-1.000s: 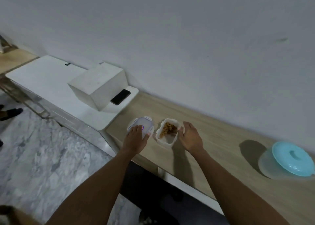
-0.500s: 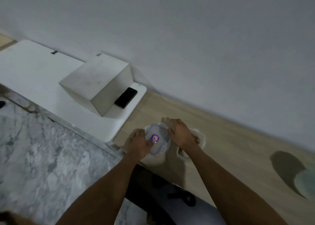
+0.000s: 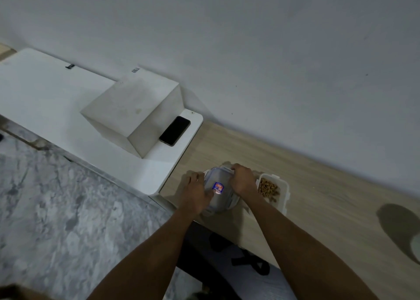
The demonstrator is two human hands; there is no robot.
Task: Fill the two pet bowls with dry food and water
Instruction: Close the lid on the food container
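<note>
Fingers [image 3: 238, 170] of both hands clasp the lidded plastic container [image 3: 219, 190] on the desk [image 3: 318, 186], just left of the open tub of dry food [image 3: 270, 187]; it looks light, stiff and smooth, best gripped at its edge clips.

Home room, wooden counter [image 3: 295, 174], marble floor [image 3: 56, 209], phone [image 3: 174, 130] on white cabinet [image 3: 45, 95]

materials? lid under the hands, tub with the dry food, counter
Translucent grey lid with a blue-red sticker: likely plastic, light passes through, moulded latch flaps. White rectangular tub of brown kibble: looks like opaque or frosted plastic, with a thick moulded rim. Light wood-grain counter: matte, probably laminate; cannot tell from solid wood.
</note>
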